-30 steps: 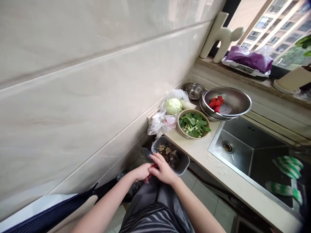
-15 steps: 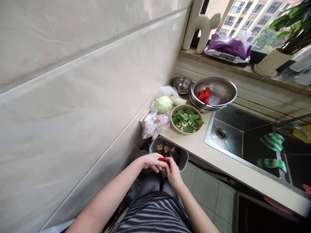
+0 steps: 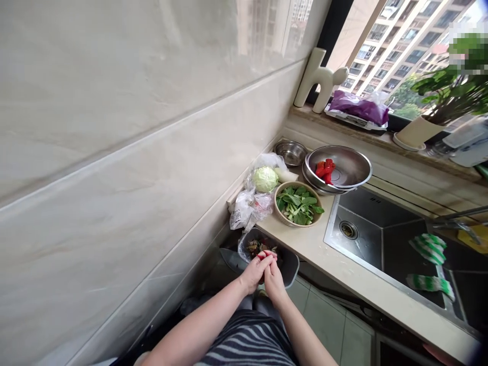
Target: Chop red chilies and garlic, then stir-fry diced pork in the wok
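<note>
My left hand (image 3: 252, 273) and my right hand (image 3: 273, 277) are pressed together over a grey waste bin (image 3: 290, 261) that holds vegetable scraps. Both are closed on a small red chili pepper (image 3: 261, 256), of which only a tip shows between the fingers. More red peppers (image 3: 325, 169) lie in a large steel bowl (image 3: 348, 163) on the counter beyond.
A bowl of green leaves (image 3: 299, 204), a cabbage in a plastic bag (image 3: 265, 179) and a small steel bowl (image 3: 290, 151) stand on the beige counter (image 3: 354, 277). The sink (image 3: 389, 239) holds green-striped cloths (image 3: 429, 248). A tiled wall runs along the left. The window sill carries a white figurine (image 3: 319, 80) and a purple bag (image 3: 358, 108).
My hands have closed tighter together round the red pepper, and less of it shows. The camera has tilted, so the scene has shifted down and right.
</note>
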Tool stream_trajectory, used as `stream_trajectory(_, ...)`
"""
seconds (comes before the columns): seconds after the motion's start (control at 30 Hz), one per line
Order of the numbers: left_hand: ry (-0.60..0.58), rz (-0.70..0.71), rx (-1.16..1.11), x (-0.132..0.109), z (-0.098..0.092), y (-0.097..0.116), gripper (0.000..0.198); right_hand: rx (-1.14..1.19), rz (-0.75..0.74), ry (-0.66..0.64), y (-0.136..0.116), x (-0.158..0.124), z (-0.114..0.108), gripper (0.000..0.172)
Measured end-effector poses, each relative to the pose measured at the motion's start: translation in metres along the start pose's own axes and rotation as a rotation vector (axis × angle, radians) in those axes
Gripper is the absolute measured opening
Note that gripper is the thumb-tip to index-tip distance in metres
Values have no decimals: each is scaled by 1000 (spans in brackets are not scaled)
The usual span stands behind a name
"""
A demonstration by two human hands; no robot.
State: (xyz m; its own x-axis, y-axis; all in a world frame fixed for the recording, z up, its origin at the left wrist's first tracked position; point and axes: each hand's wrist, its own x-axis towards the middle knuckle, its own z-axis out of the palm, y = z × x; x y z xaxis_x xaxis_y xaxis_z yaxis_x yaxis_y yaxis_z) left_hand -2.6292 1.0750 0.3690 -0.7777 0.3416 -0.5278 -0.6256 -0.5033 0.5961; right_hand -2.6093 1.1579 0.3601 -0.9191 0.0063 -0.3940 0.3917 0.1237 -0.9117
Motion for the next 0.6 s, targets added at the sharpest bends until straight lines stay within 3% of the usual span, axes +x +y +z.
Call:
stream_trajectory(0.17, 134, -21, -243, -1, -15, -9, 32, -71, -58, -108, -3, -13, 1, 43)
stream_trajectory(0.27, 234, -153, -363, -12, -29, -16, 24, -58, -28, -205, 5, -28, 4, 50)
stream_trajectory(0.37, 360, -207, -480, -25, -40, -21, 18, -235, 62, -165, 18, -33, -5, 52)
stream_trajectory(0.5, 424, -143, -551, -37, -57, -20, 16, -515, 64, -52, 28, -2, -33, 47)
stream_trajectory(0.6, 414, -108, -555, -48, -75, -22, 17, -748, 45, -45, 33, 46, -32, 34)
